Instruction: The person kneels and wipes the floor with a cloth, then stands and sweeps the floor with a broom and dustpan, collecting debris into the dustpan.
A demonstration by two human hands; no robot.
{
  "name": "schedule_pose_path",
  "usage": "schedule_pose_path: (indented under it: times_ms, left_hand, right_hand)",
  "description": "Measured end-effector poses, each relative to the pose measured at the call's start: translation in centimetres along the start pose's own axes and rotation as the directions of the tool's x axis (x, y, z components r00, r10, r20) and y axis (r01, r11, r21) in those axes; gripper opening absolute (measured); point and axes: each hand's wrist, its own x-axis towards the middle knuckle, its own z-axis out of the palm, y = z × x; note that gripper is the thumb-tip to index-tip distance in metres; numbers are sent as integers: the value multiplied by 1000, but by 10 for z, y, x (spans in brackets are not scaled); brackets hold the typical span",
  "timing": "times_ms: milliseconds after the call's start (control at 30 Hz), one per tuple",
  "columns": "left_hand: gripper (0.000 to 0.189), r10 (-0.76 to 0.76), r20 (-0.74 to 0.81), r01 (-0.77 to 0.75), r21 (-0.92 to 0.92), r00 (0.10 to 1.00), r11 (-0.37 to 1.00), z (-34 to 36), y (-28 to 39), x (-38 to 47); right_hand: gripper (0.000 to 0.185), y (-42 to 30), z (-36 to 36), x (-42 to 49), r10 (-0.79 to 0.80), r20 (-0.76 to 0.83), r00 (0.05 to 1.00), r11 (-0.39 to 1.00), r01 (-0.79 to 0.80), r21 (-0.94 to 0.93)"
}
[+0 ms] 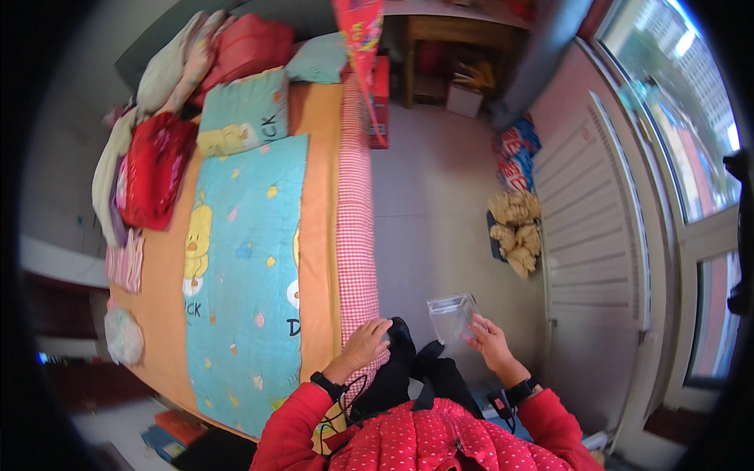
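In my right hand is a clear plastic box, held by its right side above the floor. The box is see-through, and I cannot make out anything inside it. My left hand holds nothing; its fingers are loosely bent and reach over the red-and-white checked edge of the bed, near my leg. Whether it touches the cloth I cannot tell. Beside it on the bed's orange sheet lies a blue mat printed with yellow ducks.
A matching pillow, a red garment and a white plastic bag are on the bed. Right of the floor are a radiator, a bunched tan thing and a blue-and-red bag. A wooden table stands at the far end.
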Motion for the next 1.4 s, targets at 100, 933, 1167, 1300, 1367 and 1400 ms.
schedule_pose_path:
  times_ms: [100, 933, 1167, 1300, 1367, 1400]
  left_hand:
    - [52, 83, 45, -84, 17, 996, 996, -5, 7, 15]
    - [55, 485, 731, -581, -149, 480, 800, 58, 69, 221]
    - [51, 568, 804, -707, -298, 175, 641, 103, 164, 229]
    - [48, 627, 779, -756, -399, 19, 519, 127, 225, 213]
    - [47, 646, 763, -758, -436, -26, 485, 140, 264, 195]
    - [47, 670, 740, -770, -462, -62, 439, 142, 287, 185]
  right_hand:
    - [48, 14, -15, -9, -1, -75, 997, 999, 5, 53]
    - [39, 119, -24, -71, -236, -699, 675, 954, 297, -36]
    - [37, 181, -5, -169, -134, -891, 434, 906, 418, 67]
    - [33, 200, 18, -246, -134, -941, 312, 840, 540, 59]
    - [32, 204, 15, -283, -139, -957, 256, 800, 599, 44]
    - [32, 204, 18, -301, -148, -965, 217, 765, 643, 27]
